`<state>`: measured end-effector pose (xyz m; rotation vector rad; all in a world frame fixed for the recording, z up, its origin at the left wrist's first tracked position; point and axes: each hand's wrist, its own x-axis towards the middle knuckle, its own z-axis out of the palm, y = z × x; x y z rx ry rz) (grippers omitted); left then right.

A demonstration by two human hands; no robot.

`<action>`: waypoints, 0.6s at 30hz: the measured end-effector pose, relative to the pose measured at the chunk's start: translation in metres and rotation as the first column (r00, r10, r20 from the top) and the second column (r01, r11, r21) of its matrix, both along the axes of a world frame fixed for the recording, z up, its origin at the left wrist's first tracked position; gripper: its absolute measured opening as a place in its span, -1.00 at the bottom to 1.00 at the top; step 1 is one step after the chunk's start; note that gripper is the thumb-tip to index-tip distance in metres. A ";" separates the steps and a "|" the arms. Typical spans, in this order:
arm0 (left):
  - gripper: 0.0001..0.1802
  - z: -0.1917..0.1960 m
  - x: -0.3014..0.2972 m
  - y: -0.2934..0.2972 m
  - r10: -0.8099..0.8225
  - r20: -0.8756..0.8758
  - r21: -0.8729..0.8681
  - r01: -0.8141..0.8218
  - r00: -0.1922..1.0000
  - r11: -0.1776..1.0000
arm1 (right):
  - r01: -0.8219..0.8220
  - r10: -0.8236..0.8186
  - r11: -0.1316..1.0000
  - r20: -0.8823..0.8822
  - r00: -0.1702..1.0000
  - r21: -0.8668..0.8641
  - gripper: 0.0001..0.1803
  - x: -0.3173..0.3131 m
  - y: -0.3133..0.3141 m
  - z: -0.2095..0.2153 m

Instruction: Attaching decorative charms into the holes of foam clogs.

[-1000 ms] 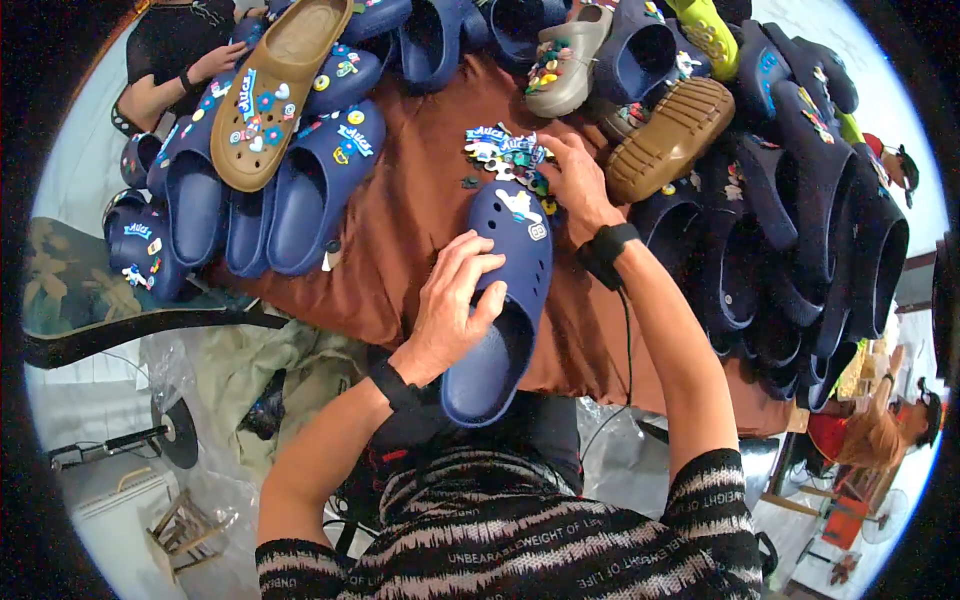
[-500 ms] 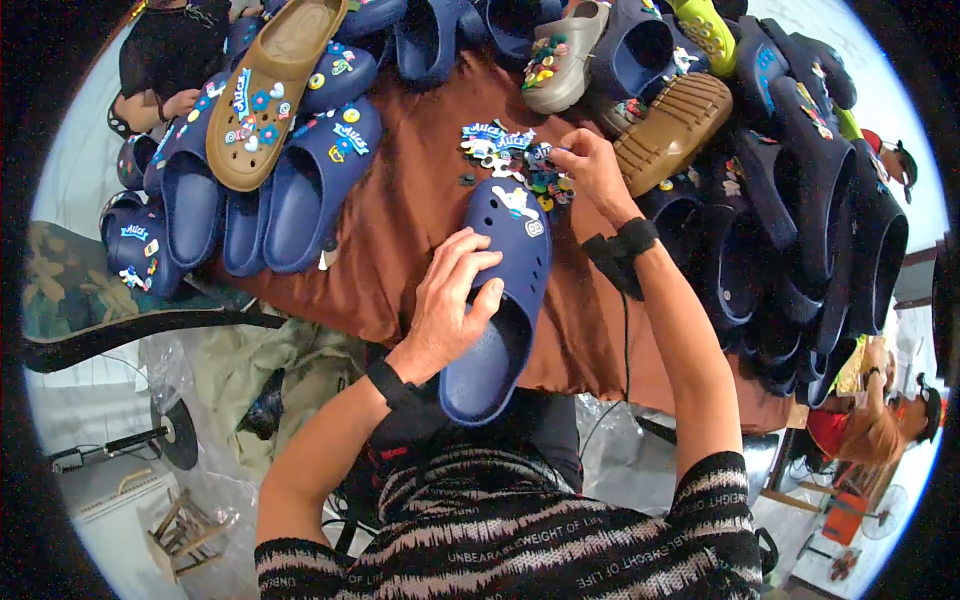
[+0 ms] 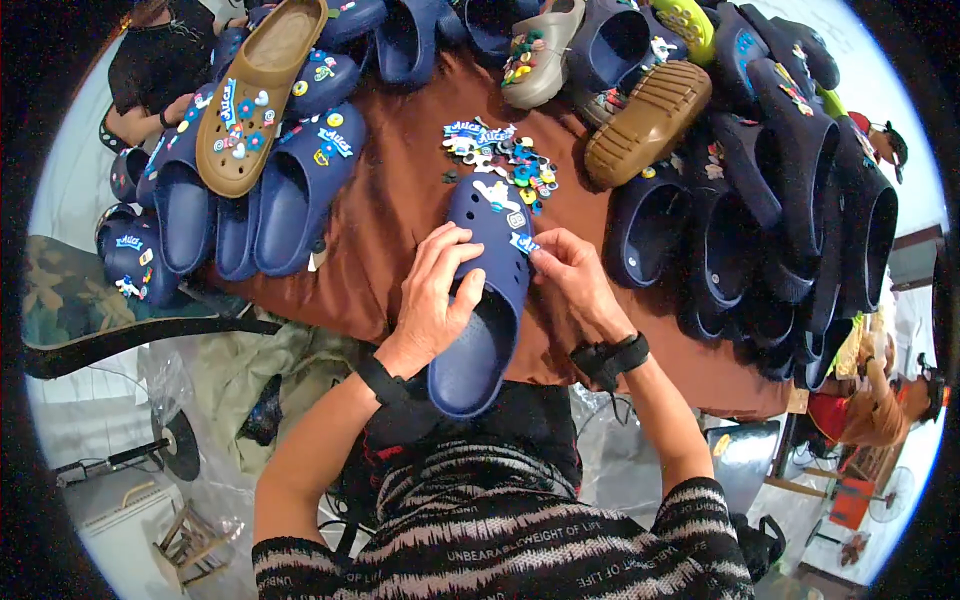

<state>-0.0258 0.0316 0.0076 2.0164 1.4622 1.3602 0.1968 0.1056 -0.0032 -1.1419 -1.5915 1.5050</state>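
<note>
A navy blue clog point(image 3: 478, 345) lies in front of me, its toe pointing away and its heel over the near table edge. My left hand point(image 3: 432, 290) grips its left side, thumb at the opening. Between the fingertips of my right hand point(image 3: 568, 272) is a blue and white banner-shaped shoe charm point(image 3: 523, 243), held at the right side of the clog's holed upper. A white figure charm point(image 3: 495, 194) and a small pale square charm point(image 3: 516, 219) sit on the toe. Just beyond the toe is a pile of loose charms point(image 3: 500, 155).
Decorated blue clogs point(image 3: 290, 200) with a brown clog point(image 3: 238, 130) on top are heaped at left. More dark clogs point(image 3: 735, 230), an overturned brown clog point(image 3: 648, 125) and a grey one point(image 3: 538, 60) crowd the right. A brown cloth point(image 3: 390, 180) covers the table. Other people sit around.
My right hand has come from the charm pile back toward me, bringing a banner charm to the clog's right side. My left hand still holds the clog.
</note>
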 end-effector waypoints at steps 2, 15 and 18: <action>-0.71 0.001 0.000 -0.001 0.005 0.000 0.001 -0.005 1.000 1.000 | 0.021 -0.021 0.999 0.010 1.000 -0.047 -0.81 -0.001 -0.001 0.003; -0.71 -0.001 0.000 -0.001 -0.009 0.019 -0.034 0.010 1.000 0.999 | -0.135 0.153 0.974 0.091 0.984 -0.184 -0.72 0.005 0.027 0.012; -0.71 -0.001 0.000 -0.001 -0.007 0.016 -0.037 0.007 1.000 0.999 | -0.124 0.152 0.980 0.179 0.972 -0.158 -0.68 0.003 0.029 0.014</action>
